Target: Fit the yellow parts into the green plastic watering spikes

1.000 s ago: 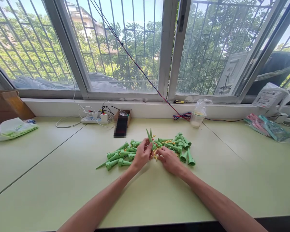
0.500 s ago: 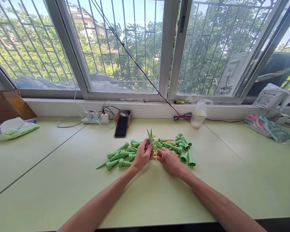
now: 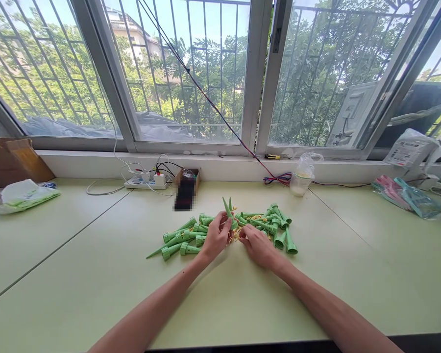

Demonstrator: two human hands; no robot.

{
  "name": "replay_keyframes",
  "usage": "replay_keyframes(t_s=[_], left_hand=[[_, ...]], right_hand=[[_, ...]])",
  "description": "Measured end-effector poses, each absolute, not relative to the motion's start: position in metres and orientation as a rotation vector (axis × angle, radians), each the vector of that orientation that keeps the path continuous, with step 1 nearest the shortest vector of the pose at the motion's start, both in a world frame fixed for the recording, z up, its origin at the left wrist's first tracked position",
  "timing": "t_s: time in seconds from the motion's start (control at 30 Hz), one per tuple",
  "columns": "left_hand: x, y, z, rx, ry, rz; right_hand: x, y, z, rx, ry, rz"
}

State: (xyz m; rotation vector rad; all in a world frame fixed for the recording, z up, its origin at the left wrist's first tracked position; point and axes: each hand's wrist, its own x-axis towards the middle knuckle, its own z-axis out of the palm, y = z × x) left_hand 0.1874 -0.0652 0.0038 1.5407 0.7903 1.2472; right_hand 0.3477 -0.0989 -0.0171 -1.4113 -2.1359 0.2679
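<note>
1. A loose pile of green spikes (image 3: pixel 179 237) lies on the desk (image 3: pixel 95 284).
2. The left hand (image 3: pixel 215 239) is clamped on an upright green spike (image 3: pixel 227 208).
3. Yellow pieces (image 3: pixel 236 234) show between the hands.
4. The right hand (image 3: pixel 259 246) bends its fingers beside them; its grip cannot be told.
5. More green spikes (image 3: pixel 279 228) lie beyond.

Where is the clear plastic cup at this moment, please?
In the head view, the clear plastic cup stands right of centre at the table's back edge, just right of the bundled cable and beyond the green cones near the right hand.
</note>
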Motion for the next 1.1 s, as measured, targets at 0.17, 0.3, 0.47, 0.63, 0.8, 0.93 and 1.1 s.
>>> replay_keyframes(t_s=[0.17, 0.3, 0.47, 0.63, 0.8, 0.93, 1.1], left_hand=[[0.187, -0.066, 0.005, 1.519, 0.791, 1.271], [0.187, -0.067, 0.007, 1.507, 0.793, 1.276], [0.187, -0.067, 0.007, 1.502, 0.806, 1.268], [0.187, -0.066, 0.006, 1.496, 0.813, 1.272], [0.188, -0.066, 0.004, 1.525, 0.812, 1.249], [0.188, -0.067, 0.003, 1.553, 0.803, 1.237], [0.188, -0.067, 0.002, 1.614, 0.819, 1.218]], right_hand=[[0.347, -0.098, -0.018, -1.338, -2.043, 0.358], [0.346, -0.097, -0.016, -1.263, -1.962, 0.406], [0.346, -0.098, -0.014, -1.176, -1.841, 0.416], [0.347, -0.097, -0.013, -1.143, -1.786, 0.389], [0.346, -0.099, -0.010, -1.168, -1.703, 0.495], [0.344, -0.101, -0.007, -1.145, -1.583, 0.580], [0.344, -0.101, -0.007, -1.098, -1.473, 0.599]])
